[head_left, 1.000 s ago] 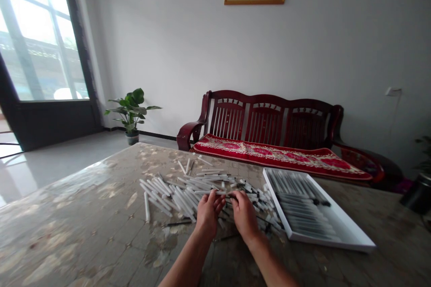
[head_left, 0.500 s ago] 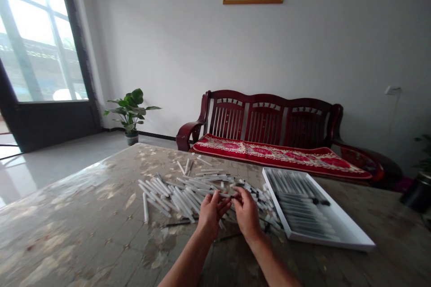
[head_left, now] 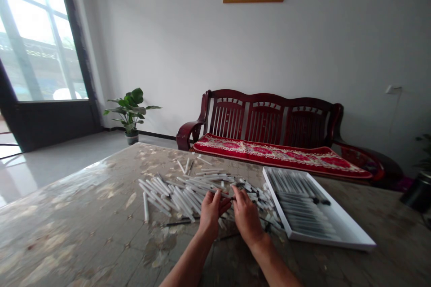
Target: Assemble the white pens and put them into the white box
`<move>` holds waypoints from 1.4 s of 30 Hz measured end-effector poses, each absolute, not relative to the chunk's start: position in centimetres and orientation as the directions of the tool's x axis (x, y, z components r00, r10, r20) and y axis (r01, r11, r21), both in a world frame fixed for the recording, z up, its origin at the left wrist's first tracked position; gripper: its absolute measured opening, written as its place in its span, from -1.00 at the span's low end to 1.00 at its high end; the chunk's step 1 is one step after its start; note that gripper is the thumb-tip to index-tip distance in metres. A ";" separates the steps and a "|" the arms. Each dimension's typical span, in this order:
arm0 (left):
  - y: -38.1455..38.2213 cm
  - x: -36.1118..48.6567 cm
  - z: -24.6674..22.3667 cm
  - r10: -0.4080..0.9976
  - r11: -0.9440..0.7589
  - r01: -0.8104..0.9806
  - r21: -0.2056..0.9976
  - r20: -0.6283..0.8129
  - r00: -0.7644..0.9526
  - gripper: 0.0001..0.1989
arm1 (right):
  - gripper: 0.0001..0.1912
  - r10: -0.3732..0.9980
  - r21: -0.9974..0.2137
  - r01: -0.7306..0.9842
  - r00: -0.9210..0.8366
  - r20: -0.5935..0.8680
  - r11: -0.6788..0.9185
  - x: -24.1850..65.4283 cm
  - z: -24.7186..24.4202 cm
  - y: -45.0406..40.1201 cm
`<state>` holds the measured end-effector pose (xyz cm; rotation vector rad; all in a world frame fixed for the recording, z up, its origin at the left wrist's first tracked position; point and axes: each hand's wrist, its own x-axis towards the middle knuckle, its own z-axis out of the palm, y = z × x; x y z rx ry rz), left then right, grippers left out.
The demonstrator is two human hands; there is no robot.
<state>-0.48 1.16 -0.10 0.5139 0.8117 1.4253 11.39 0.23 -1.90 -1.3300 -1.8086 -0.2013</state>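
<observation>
Both my hands work over the right end of a loose pile of white plastic pen barrels (head_left: pixel 175 196), many with black parts at the far right end. My left hand (head_left: pixel 211 213) curls around a thin white barrel (head_left: pixel 218 194), and my right hand (head_left: pixel 246 217) pinches a small dark pen part (head_left: pixel 234 198) close to that barrel's end. Just right of my right hand lies a white cardboard box tray (head_left: pixel 276 199) holding neat rows of pens (head_left: pixel 299 199). A black-tipped pen (head_left: pixel 178 222) lies on the tabletop below the pile.
The pile and tray rest on a marble-patterned table under a glossy cover (head_left: pixel 77 193). Past the table's far edge stand a dark red wooden sofa (head_left: pixel 269 116) with a red cushion and a potted plant (head_left: pixel 129 114). A glazed door (head_left: pixel 40 40) is on the left.
My hands have drawn slightly closer together around the barrel, and my right hand has moved a little up. The view has tilted slightly; the pile and tray stay in place.
</observation>
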 end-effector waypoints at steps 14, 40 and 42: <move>1.1 -0.3 -0.3 0.978 0.106 -0.676 0.729 -0.200 -0.062 -0.73 | -0.59 0.709 -0.605 0.615 0.102 0.698 0.506 11.5 -1.6 0.3; 0.8 -0.3 -0.5 0.982 0.097 -0.598 0.795 -0.176 -0.075 -0.46 | -0.70 0.853 -0.756 0.558 0.152 0.499 0.342 11.4 -1.1 -0.6; 0.8 -0.3 -0.5 0.984 0.095 -0.587 0.804 -0.166 -0.068 -0.47 | -0.77 0.842 -0.704 0.618 0.122 0.525 0.349 11.5 -0.9 -0.7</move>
